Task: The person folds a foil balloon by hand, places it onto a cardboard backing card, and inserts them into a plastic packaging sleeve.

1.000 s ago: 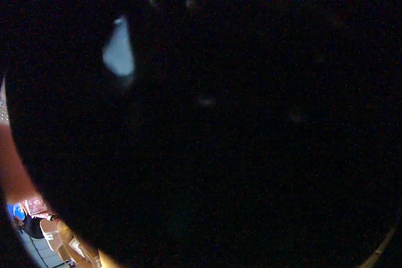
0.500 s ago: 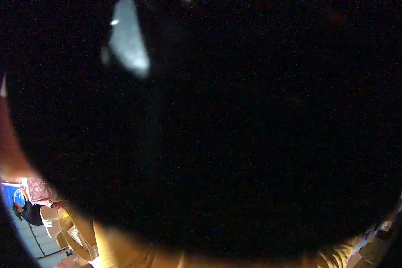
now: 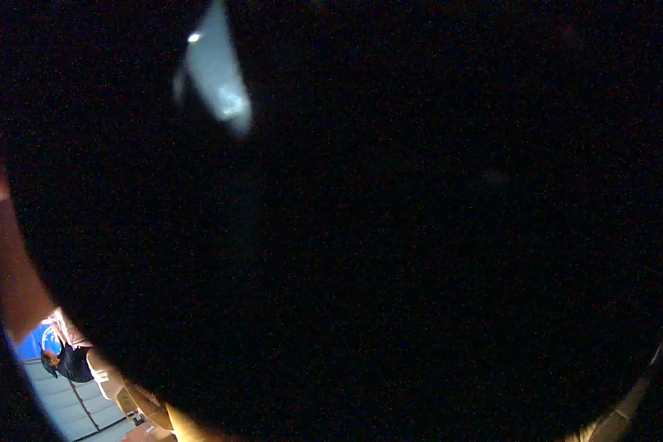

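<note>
A dark mass [image 3: 390, 236] very close to the camera covers most of the view. Neither of my hands can be made out, so what they hold is hidden. Along the left rim runs a blurred reddish-brown shape [image 3: 15, 272], and I cannot tell what it is. A pale bluish patch of light [image 3: 217, 74] with a small bright spot shows in the blackness at the upper left.
At the lower left, tilted sideways, a person in dark clothing and a cap [image 3: 72, 362] appears near a blue panel [image 3: 31, 345]. Below are a pale panelled surface [image 3: 74, 405] and cardboard boxes [image 3: 147, 431]. A yellowish strip [image 3: 188, 427] borders the bottom edge.
The dark cover has spread lower, hiding most of the yellow cloth-like band and some boxes. The distant person has shifted right and down in the view. The pale patch has shifted slightly right.
</note>
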Demonstrator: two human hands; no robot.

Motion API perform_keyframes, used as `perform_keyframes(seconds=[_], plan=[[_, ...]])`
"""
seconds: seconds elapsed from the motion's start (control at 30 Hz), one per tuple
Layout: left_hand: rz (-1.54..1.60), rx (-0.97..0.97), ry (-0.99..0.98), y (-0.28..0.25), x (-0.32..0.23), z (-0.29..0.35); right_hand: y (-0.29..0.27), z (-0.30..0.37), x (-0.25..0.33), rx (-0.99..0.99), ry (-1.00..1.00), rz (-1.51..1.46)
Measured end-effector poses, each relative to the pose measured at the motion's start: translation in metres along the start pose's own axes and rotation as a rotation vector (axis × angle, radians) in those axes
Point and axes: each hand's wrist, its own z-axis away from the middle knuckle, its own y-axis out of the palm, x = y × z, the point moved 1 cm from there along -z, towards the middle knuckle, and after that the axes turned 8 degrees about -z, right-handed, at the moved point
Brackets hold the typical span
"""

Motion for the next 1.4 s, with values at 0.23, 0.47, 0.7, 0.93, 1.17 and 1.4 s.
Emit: perform_keyframes(seconds=[0.23, 0.47, 0.7, 0.93, 1.17, 1.4], plan=[[0.025, 0.041, -0.012, 0.004, 0.001, -0.002, 0.005, 0.010, 0.007, -0.060, 0.045, 0.052], [0.065, 0.028, -0.015, 0.015, 0.002, -0.005, -0.001, 0.012, 0.018, -0.076, 0.072, 0.140], [0.087, 0.010, -0.034, 0.023, 0.001, -0.002, -0.004, 0.014, 0.025, -0.077, 0.099, 0.207], [0.066, -0.011, -0.021, 0.025, 0.006, -0.001, -0.001, 0.013, 0.018, -0.090, 0.076, 0.253], [0.010, -0.056, -0.001, 0.020, 0.008, 0.000, 0.003, 0.003, 0.010, -0.085, 0.018, 0.280], [-0.014, -0.078, 0.004, 0.021, 0.006, -0.001, 0.003, 0.000, 0.009, -0.094, -0.001, 0.320]])
